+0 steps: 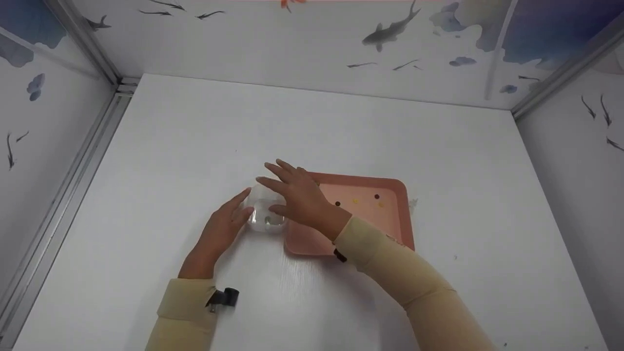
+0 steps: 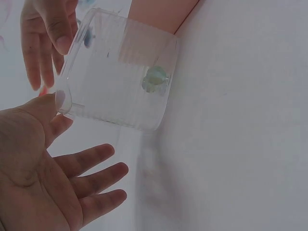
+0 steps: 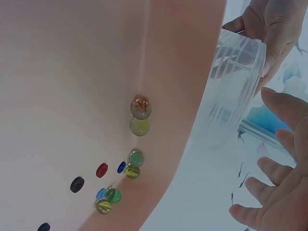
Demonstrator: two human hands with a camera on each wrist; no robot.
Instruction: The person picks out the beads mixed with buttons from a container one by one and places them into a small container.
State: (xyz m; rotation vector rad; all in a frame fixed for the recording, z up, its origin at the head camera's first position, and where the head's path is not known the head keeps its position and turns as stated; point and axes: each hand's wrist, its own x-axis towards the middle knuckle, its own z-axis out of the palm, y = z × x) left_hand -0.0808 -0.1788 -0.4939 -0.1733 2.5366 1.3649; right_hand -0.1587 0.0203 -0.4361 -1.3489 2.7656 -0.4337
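1. Two bare hands flank one clear, rib-walled plastic container (image 2: 110,72), which stands on the white tabletop (image 1: 170,146) just left of a shallow, salmon-pink tray (image 1: 403,209) with rounded corners. Whether container and tray touch is unclear; setting them so close presumably keeps both within one short reach.

2. The left hand (image 1: 222,226) lies along the container's left side, thumb and fingertips at its wall and rim, fingers extended rather than clenched. Such a light, thin-looking vessel could slide easily, so this looks like a steadying touch.

3. The right hand (image 1: 304,197) is spread wide, fingers fanned above the container's right edge and the tray's left edge. No held object shows.

4. Inside the container, a greenish, round glass marble (image 2: 156,75) rests at the bottom; the shape below it may be another or a reflection.

5. Inside the tray, a clear marble with orange flecks (image 3: 141,109) and a green-swirled marble (image 3: 113,195) lie along the foot of the wall, which probably checks their rolling. A flat red button (image 3: 102,170) and a flat black button (image 3: 77,184) need no such stop.

6. The tan sleeves (image 1: 187,297) have broad cuffs, perhaps to keep cloth off small pieces.
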